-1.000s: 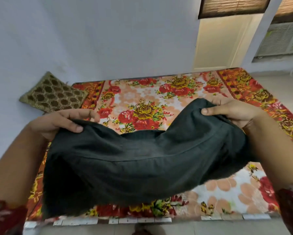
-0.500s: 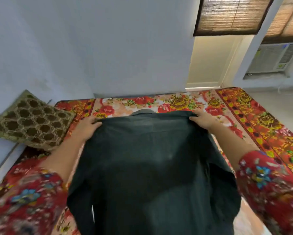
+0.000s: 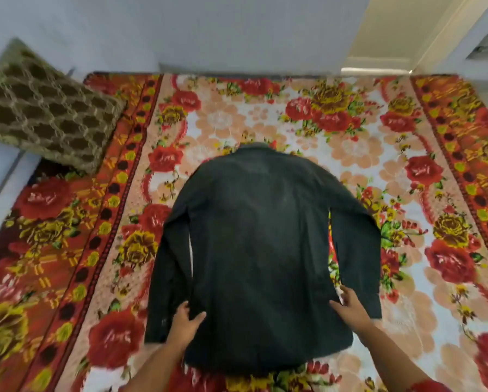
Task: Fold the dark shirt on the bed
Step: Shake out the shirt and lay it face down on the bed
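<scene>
Hands sit low on the garment, one at each side edge. Left hand [image 3: 188, 320] pinches the left edge between thumb and fingers. Right hand [image 3: 350, 304] rests at the right edge with fingers fairly straight; cannot tell if it grips. Dark long-sleeved shirt [image 3: 259, 236] lies flat, back up, on the red floral-covered bed [image 3: 406, 154]. Its long axis runs straight away, collar far, hem near, and each hand is equally close to its own sleeve.

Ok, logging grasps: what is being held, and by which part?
The left hand and right hand pinch the dark shirt by its lower side edges.
</scene>
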